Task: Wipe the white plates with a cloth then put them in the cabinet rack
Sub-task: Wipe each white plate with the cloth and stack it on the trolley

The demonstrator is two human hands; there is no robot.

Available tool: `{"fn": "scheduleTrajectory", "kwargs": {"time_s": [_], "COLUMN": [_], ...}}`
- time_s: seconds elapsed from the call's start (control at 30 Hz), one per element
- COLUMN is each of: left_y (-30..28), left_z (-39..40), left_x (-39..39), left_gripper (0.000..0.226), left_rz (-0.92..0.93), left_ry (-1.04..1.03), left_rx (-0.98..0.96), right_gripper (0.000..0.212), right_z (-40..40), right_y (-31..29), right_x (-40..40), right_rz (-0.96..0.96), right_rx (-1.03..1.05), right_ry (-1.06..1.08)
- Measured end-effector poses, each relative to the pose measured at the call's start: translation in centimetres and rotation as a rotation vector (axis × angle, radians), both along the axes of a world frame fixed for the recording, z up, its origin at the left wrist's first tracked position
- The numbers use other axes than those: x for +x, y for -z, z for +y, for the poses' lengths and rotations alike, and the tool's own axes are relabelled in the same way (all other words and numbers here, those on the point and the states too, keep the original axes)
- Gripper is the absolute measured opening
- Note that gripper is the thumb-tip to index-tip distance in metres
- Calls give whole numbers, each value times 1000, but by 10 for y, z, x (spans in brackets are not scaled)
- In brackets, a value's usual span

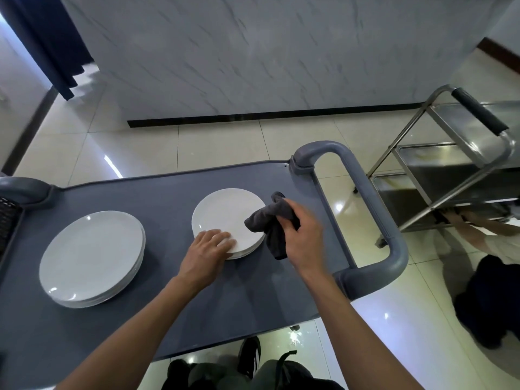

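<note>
— What's at nine o'clock?
— A stack of glossy round white plates [91,258] on my grey matte cart top [157,198], untouched.
— Centre?
— My left hand [206,250], fingers flat together, presses the smaller white plate stack [225,218].
— Three o'clock?
— My right hand [302,235] clamps the crumpled dark grey cloth [270,223]. Wiping is barely begun, I'd judge; no cabinet rack in sight.

Restaurant back area: service carts [447,167], stacked plates [90,257], tiled floor [140,142].

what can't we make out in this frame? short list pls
- Plate count in either stack: head view shows only thin, blurred rims.
- Cabinet rack: nowhere in frame.
- Black item: cut off by left edge.
- Right hand and cloth: motion-blurred; cloth-to-plate contact unclear.
- Left hand fingertips: blurred.
</note>
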State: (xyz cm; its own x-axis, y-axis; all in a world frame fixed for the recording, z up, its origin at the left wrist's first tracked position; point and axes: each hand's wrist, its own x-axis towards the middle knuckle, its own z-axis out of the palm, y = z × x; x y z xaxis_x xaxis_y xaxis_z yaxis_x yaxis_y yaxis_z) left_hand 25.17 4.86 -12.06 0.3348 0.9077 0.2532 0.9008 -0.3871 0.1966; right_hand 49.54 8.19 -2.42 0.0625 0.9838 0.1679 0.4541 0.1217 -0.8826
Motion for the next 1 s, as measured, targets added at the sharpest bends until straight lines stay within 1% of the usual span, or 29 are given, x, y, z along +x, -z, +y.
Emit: {"fn": "scheduleTrajectory", "kwargs": {"time_s": [0.2, 0.33, 0.4, 0.5, 0.57, 0.67, 0.8, 1.0], "left_y": [5, 5, 5, 2, -2, -11, -28, -55], "left_z": [-1, 1, 1, -1, -4, -8, -7, -16], "left_x": [-4, -4, -5, -6, -7, -13, -33, -86], "left_gripper": [33, 29, 32, 26, 33, 39, 29, 31], "left_rz": [8, 15, 21, 36, 33, 18, 2, -49], "left_ry": [-6, 3, 8, 11, 6, -43, -115, -234], "left_rx": [-33, -45, -86, -101, -124, -133, -87, -37], "right_gripper": [28, 27, 27, 27, 27, 25, 26, 26], "right_z": [-3, -5, -6, -6, -6, -5, -4, -4], "right_y": [3, 2, 2, 4, 3, 0, -7, -18], "right_x": [-7, -15, -19, -25, -30, -43, -67, -112], "right_rz": [-31, -40, -44, -51, -52, -47, -13, 21], "right_rx": [8, 26, 34, 31, 33, 42, 29, -5], "right_ry": [0, -11, -14, -34, -48, -59, -74, -152]}}
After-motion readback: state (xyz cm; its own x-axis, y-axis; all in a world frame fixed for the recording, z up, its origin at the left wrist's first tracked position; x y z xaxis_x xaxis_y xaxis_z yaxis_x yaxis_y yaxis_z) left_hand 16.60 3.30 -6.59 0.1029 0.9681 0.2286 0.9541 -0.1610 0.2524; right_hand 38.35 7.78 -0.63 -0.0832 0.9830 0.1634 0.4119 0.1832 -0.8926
